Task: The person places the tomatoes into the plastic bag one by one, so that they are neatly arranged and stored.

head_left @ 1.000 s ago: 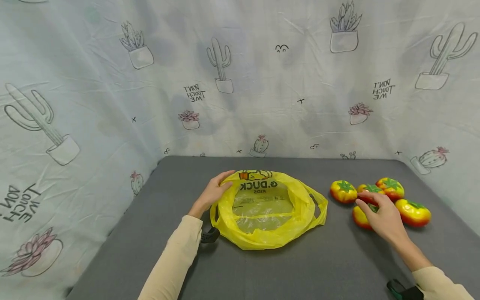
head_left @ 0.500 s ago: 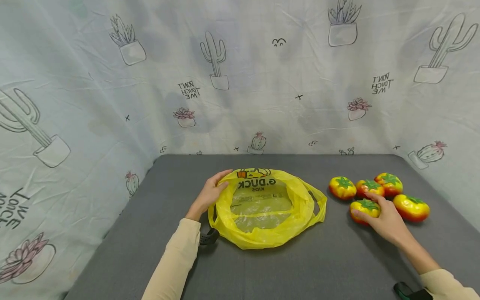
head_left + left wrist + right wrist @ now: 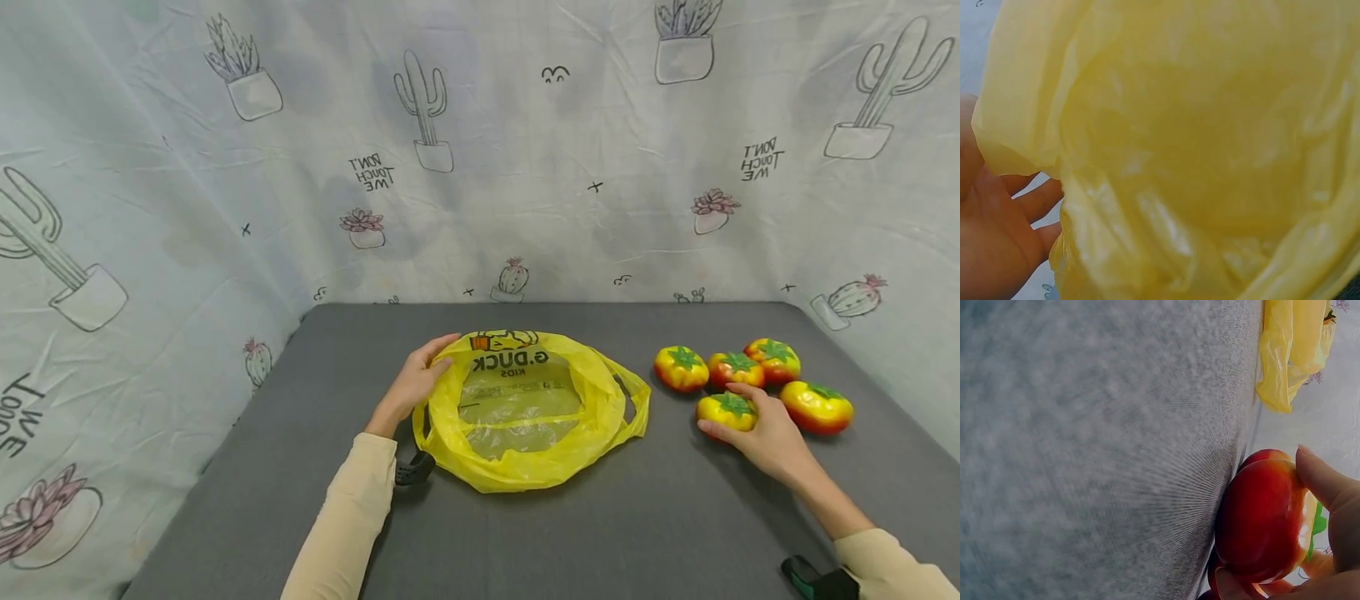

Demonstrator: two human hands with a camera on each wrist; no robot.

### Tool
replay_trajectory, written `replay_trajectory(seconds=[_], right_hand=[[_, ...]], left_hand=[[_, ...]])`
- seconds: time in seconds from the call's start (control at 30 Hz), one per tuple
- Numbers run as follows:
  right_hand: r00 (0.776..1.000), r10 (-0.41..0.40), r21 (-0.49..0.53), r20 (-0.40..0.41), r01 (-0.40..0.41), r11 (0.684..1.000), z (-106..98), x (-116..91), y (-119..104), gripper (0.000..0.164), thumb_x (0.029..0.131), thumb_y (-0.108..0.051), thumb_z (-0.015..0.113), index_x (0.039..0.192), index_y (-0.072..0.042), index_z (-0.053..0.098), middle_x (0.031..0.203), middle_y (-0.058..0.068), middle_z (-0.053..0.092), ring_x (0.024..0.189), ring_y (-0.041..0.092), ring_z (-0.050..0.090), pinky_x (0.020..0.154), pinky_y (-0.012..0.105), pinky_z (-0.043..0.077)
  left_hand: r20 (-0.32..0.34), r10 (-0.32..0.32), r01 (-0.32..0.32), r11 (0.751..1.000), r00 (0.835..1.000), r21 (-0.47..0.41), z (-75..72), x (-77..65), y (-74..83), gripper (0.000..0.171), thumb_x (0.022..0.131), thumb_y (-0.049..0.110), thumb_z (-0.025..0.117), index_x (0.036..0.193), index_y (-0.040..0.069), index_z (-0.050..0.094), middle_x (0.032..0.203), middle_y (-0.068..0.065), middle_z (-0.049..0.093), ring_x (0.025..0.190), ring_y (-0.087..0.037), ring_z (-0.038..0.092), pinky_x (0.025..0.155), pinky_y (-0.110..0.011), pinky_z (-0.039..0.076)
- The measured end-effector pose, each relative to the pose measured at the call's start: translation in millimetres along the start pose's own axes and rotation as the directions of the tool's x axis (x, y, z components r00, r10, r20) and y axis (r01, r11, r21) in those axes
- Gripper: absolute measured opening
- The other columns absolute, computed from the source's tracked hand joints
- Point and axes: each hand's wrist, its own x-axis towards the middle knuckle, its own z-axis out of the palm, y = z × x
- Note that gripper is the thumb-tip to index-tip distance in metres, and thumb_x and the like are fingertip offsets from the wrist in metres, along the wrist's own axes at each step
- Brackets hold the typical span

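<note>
A yellow plastic bag (image 3: pixel 525 479) with printed lettering lies mouth up on the table. My left hand (image 3: pixel 411 385) holds its left rim, with the thumb on the inner side and the fingers outside. In the left wrist view the bag (image 3: pixel 1197 137) covers most of the frame and hides part of the left hand (image 3: pixel 997 231). To the right, my right hand (image 3: pixel 772 437) grips the nearest red-and-yellow artificial tomato (image 3: pixel 726 410) between thumb and fingers. This tomato (image 3: pixel 1263 519) sits at the table surface in the right wrist view.
Other artificial tomatoes lie close around the gripped one: one to its left rear (image 3: pixel 681 369), two behind it, and one on the right (image 3: pixel 816 408). Grey cloth covers the table (image 3: pixel 570 542). A cactus-print curtain (image 3: pixel 480 167) rises behind and at the sides.
My right hand has come down around the nearest tomato and closed its thumb and fingers on it. My left hand stays at the bag's rim. The head view has shifted slightly.
</note>
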Motion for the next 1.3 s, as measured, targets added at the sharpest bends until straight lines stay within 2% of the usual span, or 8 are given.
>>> replay_trajectory(seconds=[0.3,0.57,0.9,1.13,1.3], right_hand=[[1.0,0.03,0.022,0.002,-0.03,0.999,-6.5,1.3,-11.4,0.08,0.086,-0.036,0.071,0.134,0.016,0.036,0.128,0.041,0.037,0.111,0.052,0.038,0.086,0.066,0.031],[0.999,0.044,0.074,0.025,-0.046,0.996,-13.7,7.8,-27.9,0.076,0.089,-0.039,0.067,0.139,0.009,0.036,0.134,0.038,0.035,0.113,0.051,0.038,0.088,0.067,0.03],[0.992,0.118,0.095,0.038,-0.122,0.988,-16.9,17.3,-48.3,0.082,0.09,-0.048,0.061,0.145,0.004,0.028,0.136,0.037,0.031,0.109,0.049,0.038,0.086,0.065,0.033],[0.996,0.061,0.159,0.058,-0.069,0.985,-10.0,30.4,-75.8,0.081,0.091,-0.046,0.061,0.146,0.002,0.027,0.139,0.035,0.03,0.112,0.047,0.038,0.089,0.062,0.033],[0.997,-0.001,0.177,0.075,-0.012,0.984,1.8,39.6,-99.4,0.078,0.09,-0.045,0.062,0.146,-0.001,0.03,0.138,0.032,0.033,0.108,0.043,0.042,0.085,0.055,0.039]], left_hand=[[0.017,0.021,-0.021,1.0,1.0,-0.015,-1.4,-1.0,0.1,0.043,0.102,0.007,0.041,0.146,0.006,0.039,0.151,-0.012,0.031,0.139,-0.031,0.023,0.106,-0.05,0.027],[0.017,0.017,-0.017,1.0,1.0,-0.014,-2.2,0.8,-1.1,0.042,0.103,0.008,0.039,0.145,0.01,0.042,0.151,-0.01,0.032,0.138,-0.029,0.025,0.106,-0.048,0.028],[0.009,0.021,-0.021,1.0,1.0,-0.004,-0.5,-0.1,0.2,0.041,0.103,0.006,0.038,0.144,0.01,0.043,0.15,-0.012,0.032,0.138,-0.03,0.027,0.106,-0.048,0.028],[-0.011,0.042,-0.042,0.999,0.999,-0.016,1.0,-1.0,1.5,0.041,0.102,0.004,0.039,0.143,0.008,0.045,0.149,-0.013,0.034,0.137,-0.03,0.028,0.106,-0.048,0.03],[-0.023,0.041,-0.041,0.999,0.999,-0.012,2.7,-1.4,0.1,0.041,0.102,0.003,0.039,0.143,0.008,0.045,0.149,-0.012,0.035,0.137,-0.029,0.029,0.105,-0.047,0.031]])
